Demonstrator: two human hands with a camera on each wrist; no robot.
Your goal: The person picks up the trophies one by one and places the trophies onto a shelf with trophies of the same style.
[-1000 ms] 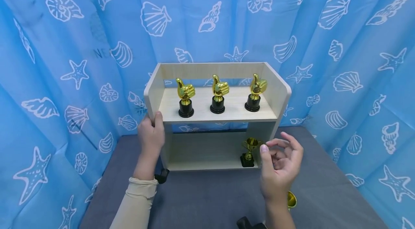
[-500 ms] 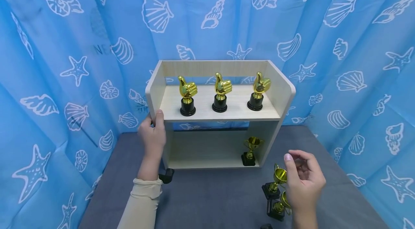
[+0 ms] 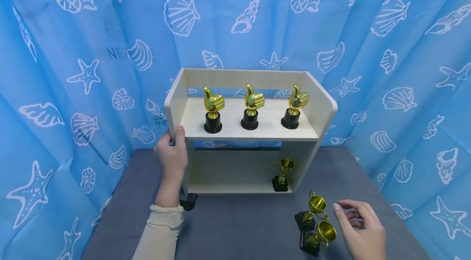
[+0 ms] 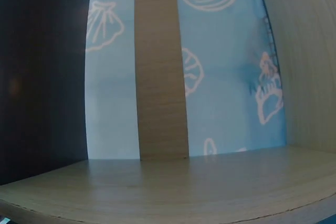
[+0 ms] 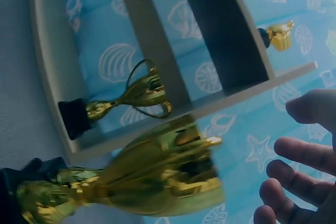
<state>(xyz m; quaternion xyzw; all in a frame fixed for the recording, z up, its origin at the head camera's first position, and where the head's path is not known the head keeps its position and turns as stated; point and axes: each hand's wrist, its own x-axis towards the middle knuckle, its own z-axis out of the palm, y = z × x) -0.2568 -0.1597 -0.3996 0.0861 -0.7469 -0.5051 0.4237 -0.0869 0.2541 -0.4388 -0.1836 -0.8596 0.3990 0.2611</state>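
My left hand (image 3: 172, 154) grips the left side panel of a pale wooden two-tier shelf (image 3: 254, 139), its thumb over the front edge. Beside two gold trophy cups on the table, my right hand (image 3: 362, 227) holds nothing, fingers loosely bent. The nearer trophy cup (image 3: 326, 232) and the one behind it (image 3: 316, 204) stand close together on black bases, just left of that hand. Inside the lower tier, at the right, is another trophy cup (image 3: 285, 166). In the right wrist view, that trophy cup (image 5: 144, 92) appears beyond a large blurred trophy cup (image 5: 157, 174).
On the upper tier stand three gold thumbs-up trophies (image 3: 251, 100) with black bases, spaced in a row. The grey table (image 3: 235, 227) extends in front of the shelf. A blue seashell-patterned curtain (image 3: 235, 14) hangs behind and on both sides.
My right hand has moved from beside the cup in the lower tier down and right, to the right of the two table cups, uncovering them. My left hand keeps its grip on the shelf.
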